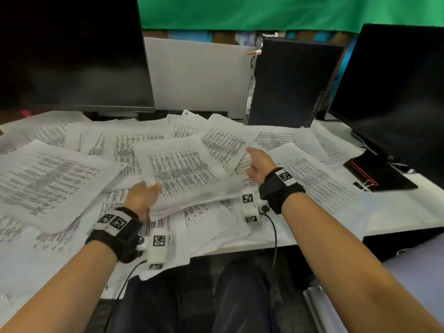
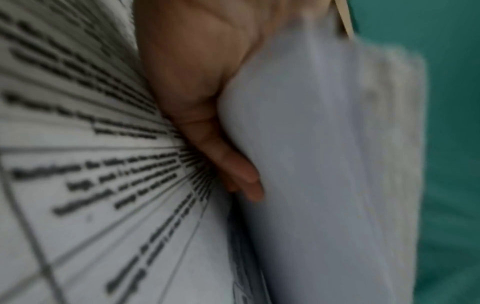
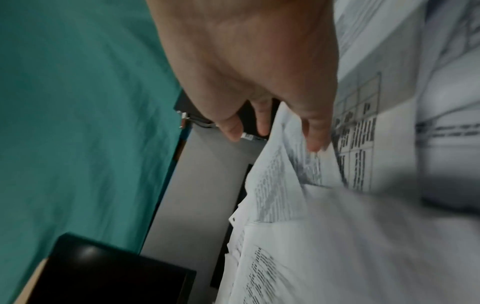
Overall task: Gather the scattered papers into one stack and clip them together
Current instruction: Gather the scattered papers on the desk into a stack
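Gripping the near left corner of a thick stack of papers (image 1: 185,174), the left hand (image 1: 144,197) had its thumb on top and its fingers (image 2: 241,174) tucked out of sight beneath, so the stack tilted up off the sheets below. At the stack's right edge the right hand (image 1: 258,165) was held upright with straight, loosely spread fingers (image 3: 314,131), their tips at the page edges; whether they actually touched the paper was hard to make out in the blurred wrist views. Print on every page was too smeared to read. Loose sheets (image 1: 48,181) lay all around the stack, hiding most of the white desk (image 1: 396,212). To the stack's right lay a black folder (image 1: 382,174), a small clip (image 1: 365,186) at its near edge, its shape barely discernible. Behind the stack stood a dark monitor (image 1: 72,51).
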Tool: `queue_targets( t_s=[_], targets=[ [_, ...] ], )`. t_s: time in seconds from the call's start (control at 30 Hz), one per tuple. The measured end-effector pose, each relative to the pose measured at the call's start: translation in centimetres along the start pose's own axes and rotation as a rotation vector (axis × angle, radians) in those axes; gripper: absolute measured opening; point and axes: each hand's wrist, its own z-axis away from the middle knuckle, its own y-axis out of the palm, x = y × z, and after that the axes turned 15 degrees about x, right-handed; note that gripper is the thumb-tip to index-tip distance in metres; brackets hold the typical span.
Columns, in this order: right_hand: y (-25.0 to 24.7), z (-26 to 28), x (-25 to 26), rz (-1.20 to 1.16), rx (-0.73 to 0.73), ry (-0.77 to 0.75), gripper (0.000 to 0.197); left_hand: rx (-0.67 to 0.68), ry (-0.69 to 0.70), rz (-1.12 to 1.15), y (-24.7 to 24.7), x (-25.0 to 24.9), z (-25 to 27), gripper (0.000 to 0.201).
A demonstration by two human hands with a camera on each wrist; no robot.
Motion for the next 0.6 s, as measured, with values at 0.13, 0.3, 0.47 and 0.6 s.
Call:
queue_targets(
  t_s=[0.13, 0.3, 0.47, 0.6],
  targets=[
    [1.3, -3.3, -0.9, -0.137, 0.129, 0.18, 0.041, -0.018, 0.029, -0.011, 0.3, 0.5, -0.3, 0.048],
    [3.9, -3.4, 2.0, 0.502, 0.099, 0.026, 0.042, -0.024, 0.101, -0.102, 0.1, 0.5, 0.0, 0.048],
    [4.7, -1.1, 8.4, 0.966, -0.105, -0.518, 0.034, 0.004, 0.121, -0.176, -0.3, 0.9, -0.2, 0.042],
    [3.4, 1.7, 13.4, 0.632, -0.176, -0.839, 0.032, 0.046, 0.107, -0.119, -0.3, 0.7, 0.3, 0.045]
  ],
)
